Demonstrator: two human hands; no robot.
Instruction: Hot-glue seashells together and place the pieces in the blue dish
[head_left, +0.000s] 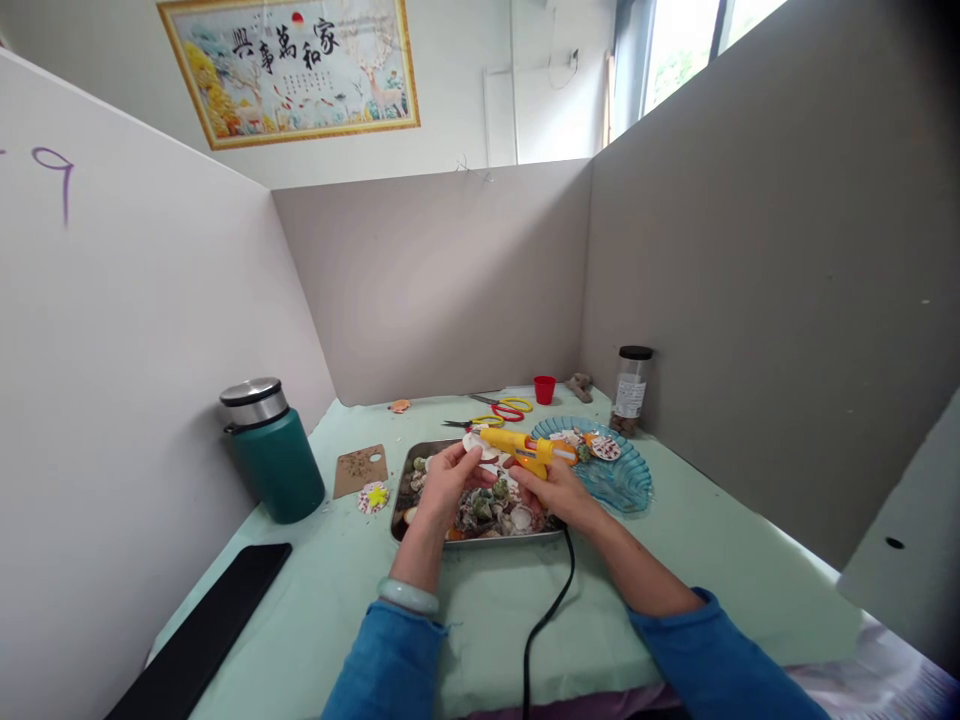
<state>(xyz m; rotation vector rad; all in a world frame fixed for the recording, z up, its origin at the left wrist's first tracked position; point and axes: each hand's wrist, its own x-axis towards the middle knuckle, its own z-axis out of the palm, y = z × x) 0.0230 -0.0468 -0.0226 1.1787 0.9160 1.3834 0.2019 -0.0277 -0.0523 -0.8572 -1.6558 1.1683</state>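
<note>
My right hand (553, 488) is wrapped round the grip of a yellow hot glue gun (517, 443), its nozzle pointing left. In my left hand (452, 478) a pale, flat piece like a shell (474, 441) is pinched between the fingers, close to the nozzle; whether the two touch I cannot tell. Both hands are above a metal tray (480, 543) heaped with shells. A black cord (551, 610) runs from below my right hand to the table's front edge. Right of the tray lies a blue scalloped plate (630, 488) holding several shells.
A green flask (277, 460) and a long black flat object (210, 625) are at the left. Near the tray lie a brown card (360, 472) and a decorated disc (373, 497). Scissors (514, 408), a red cup (544, 390) and a jar (630, 392) stand farther back. Grey partitions (450, 290) enclose the table.
</note>
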